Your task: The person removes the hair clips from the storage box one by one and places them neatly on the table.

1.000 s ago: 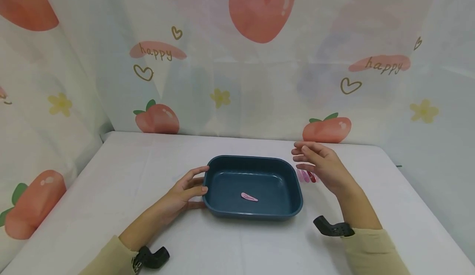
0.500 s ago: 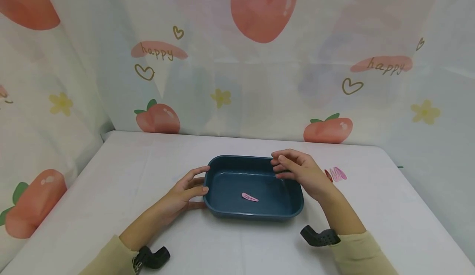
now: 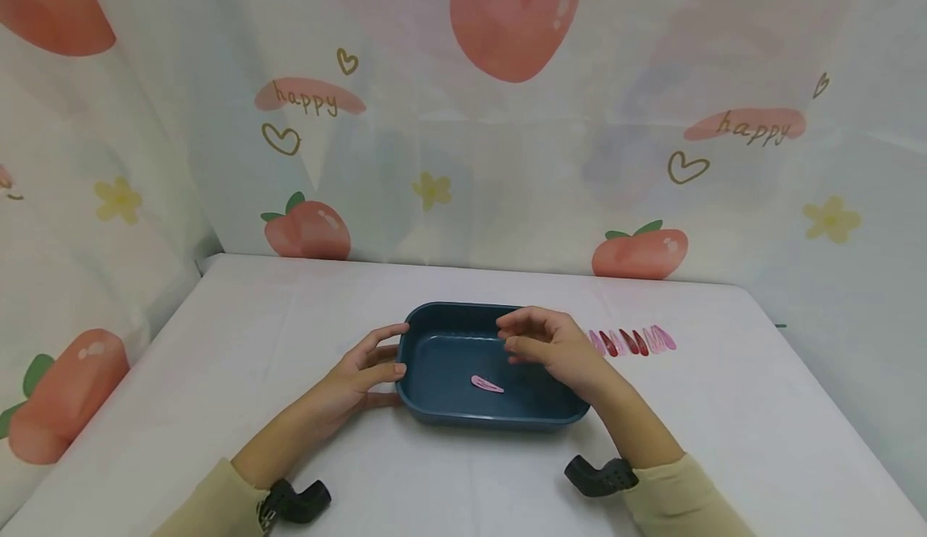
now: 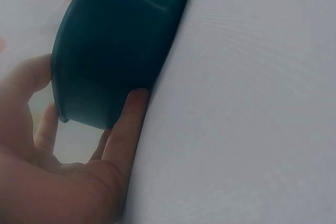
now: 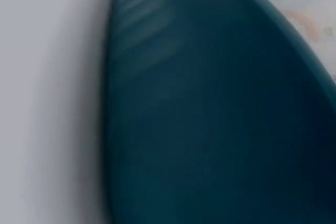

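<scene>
A dark teal rectangular tray (image 3: 434, 418) stands on the white table in the head view. One pink snap hair clip (image 3: 487, 384) lies on its floor. At the tray's left end my left hand (image 3: 365, 372) has its spread fingers against the rim and outer wall. The left wrist view also shows the hand (image 4: 68, 182) touching the tray (image 4: 105, 51). Over the right half of the tray hovers my right hand (image 3: 554, 352), fingers loosely bent, thumb apart from them, nothing visible between. The right wrist view shows only the tray's outer wall (image 5: 199, 119), blurred, and no hand.
Right of the tray, a row of several pink and red hair clips (image 3: 633, 341) lies on the white-covered table (image 3: 290, 303). Part of the row may be hidden behind the right hand. Behind the table hangs a patterned cloth (image 3: 507, 175). A black wrist mount (image 3: 601, 477) sits on the right sleeve.
My right hand has moved left and slightly lower, from above the row of clips to over the tray, uncovering more of the row. The left hand, tray and clip inside have stayed put.
</scene>
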The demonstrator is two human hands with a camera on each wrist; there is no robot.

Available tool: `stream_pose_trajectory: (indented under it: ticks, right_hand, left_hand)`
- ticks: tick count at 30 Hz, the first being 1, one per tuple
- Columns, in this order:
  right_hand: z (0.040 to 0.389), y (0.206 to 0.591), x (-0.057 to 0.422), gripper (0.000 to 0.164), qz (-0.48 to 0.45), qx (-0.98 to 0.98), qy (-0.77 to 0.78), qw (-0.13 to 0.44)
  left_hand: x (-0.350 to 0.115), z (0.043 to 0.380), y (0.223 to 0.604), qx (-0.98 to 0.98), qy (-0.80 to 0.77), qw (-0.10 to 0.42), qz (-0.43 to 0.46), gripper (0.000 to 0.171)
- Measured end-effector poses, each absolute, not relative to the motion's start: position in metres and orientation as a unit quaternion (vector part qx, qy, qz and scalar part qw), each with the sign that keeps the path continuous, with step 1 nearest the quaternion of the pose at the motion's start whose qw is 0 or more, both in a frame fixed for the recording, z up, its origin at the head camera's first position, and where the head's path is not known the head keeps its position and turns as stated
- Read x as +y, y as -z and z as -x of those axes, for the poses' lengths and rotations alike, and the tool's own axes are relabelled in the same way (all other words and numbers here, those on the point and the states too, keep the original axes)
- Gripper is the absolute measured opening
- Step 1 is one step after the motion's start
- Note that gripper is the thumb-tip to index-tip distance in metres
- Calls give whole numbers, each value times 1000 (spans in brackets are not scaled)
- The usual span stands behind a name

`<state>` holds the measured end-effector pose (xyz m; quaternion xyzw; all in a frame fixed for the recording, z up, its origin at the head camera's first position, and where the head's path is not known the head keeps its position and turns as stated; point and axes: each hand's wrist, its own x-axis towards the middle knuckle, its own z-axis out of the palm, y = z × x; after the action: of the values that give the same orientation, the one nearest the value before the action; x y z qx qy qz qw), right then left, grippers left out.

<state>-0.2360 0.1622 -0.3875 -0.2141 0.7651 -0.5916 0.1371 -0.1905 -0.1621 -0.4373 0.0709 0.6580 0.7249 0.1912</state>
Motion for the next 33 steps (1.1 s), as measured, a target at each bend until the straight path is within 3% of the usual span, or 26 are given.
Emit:
stream_pose_trajectory:
  ticks: [14, 33]
  right_hand:
    - [232, 401, 145, 31, 304, 825, 462, 115]
    - [225, 405, 140, 38, 342, 876, 317, 124]
  left_hand:
    - [-163, 191, 438, 661, -722, 193, -75, 64]
    - [-161, 190, 436, 665, -720, 189, -68, 63]
